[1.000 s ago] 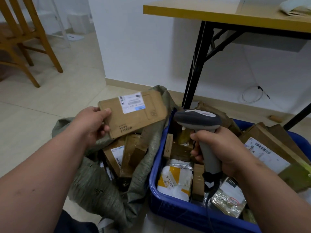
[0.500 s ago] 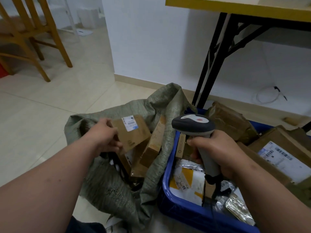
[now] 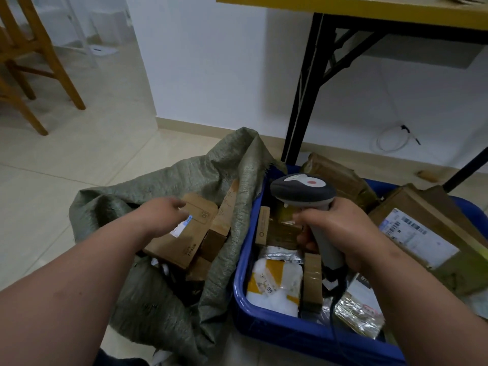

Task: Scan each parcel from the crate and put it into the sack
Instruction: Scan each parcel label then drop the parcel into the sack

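Pale floor tiles and a white wall frame the scene, with a yellow-topped table (image 3: 369, 11) on black legs at the upper right and a wooden chair (image 3: 31, 56) at the upper left. A green woven sack (image 3: 148, 299) lies open on the floor, just beside a blue crate (image 3: 298, 336) full of parcels. Half a second ago the left hand (image 3: 161, 212) was gripping the flat brown parcel (image 3: 184, 233) by its edge above the sack; now that parcel lies inside the sack's mouth on top of other brown boxes, and the hand hovers over it with fingers blurred but loosely extended, its grip apparently released. The right hand (image 3: 340, 231) has stayed over the crate, its grip wrapped round the handle of the grey scanner (image 3: 303, 191), whose head points toward the sack.
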Demonstrator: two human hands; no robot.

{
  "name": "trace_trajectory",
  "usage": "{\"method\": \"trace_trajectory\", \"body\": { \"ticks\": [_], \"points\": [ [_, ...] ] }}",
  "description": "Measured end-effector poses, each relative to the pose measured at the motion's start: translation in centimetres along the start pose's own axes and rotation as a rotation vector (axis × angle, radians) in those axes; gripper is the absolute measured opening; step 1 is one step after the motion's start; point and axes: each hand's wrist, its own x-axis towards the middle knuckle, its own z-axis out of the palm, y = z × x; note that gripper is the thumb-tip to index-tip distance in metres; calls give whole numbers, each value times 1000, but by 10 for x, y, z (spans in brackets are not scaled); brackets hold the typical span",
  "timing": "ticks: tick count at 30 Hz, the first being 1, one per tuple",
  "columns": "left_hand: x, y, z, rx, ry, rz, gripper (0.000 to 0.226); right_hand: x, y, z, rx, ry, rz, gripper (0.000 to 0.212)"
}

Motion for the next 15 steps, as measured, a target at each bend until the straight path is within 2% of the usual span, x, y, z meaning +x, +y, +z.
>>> {"method": "trace_trajectory", "body": {
  "ticks": [8,15],
  "points": [
    [-13,68,29,-206,36,222,42,-2,26,-53,-49,176,62,15],
    [-13,137,77,-310,29,323,37,1,56,-105,-99,324,187,15]
  ]
}}
